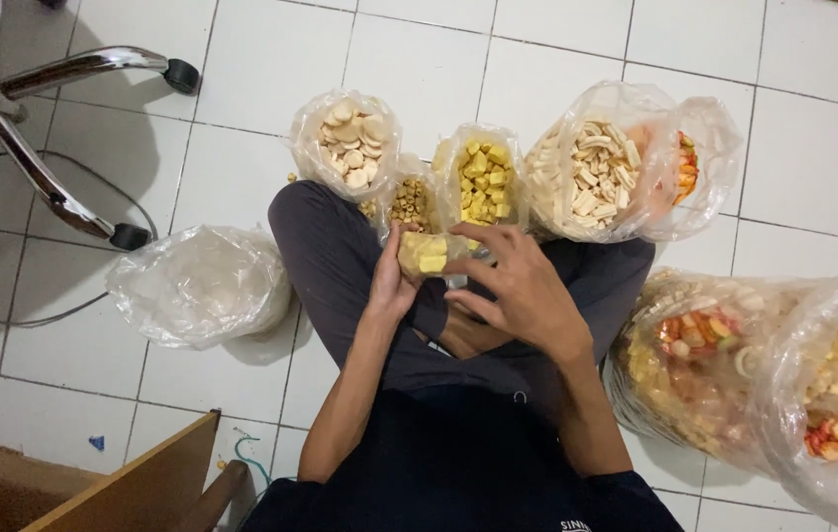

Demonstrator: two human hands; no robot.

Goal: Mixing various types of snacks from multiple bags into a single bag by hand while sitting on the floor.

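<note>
At the far left, the chrome legs of an office chair (40, 118) spread over the white tiled floor (754, 148), with a thin cable (158, 222) curving under them. Below, in the corner, an open cardboard box (94, 488) shows its brown flaps. Beside the person's knee lies a crumpled clear plastic bag (200, 283), its contents not readable.

In front of the crossed legs stands a row of open clear bags. The leftmost bag of pale round crackers (348, 143) stands upright; just right of it and lower is a smaller bag of tan nuggets (409, 202); next comes a narrow bag of yellow cubes (483, 179); then a wide bag of cream-coloured sticks (596, 177), touching a bag of orange and red chips (700, 167) behind it.

At the centre, the left hand (389, 286) is closed around the side of a small clear packet of yellow snacks (426, 254), held over the lap just below the row of bags. The right hand (517, 291) grips the packet's top edge with thumb and fingertips, the other fingers curled; it hides part of the packet.

At the right, beside the other knee, a large bag of mixed coloured crackers (695, 365) leans on the floor, touching another big bag of mixed snacks (837, 394) at the frame's edge.
</note>
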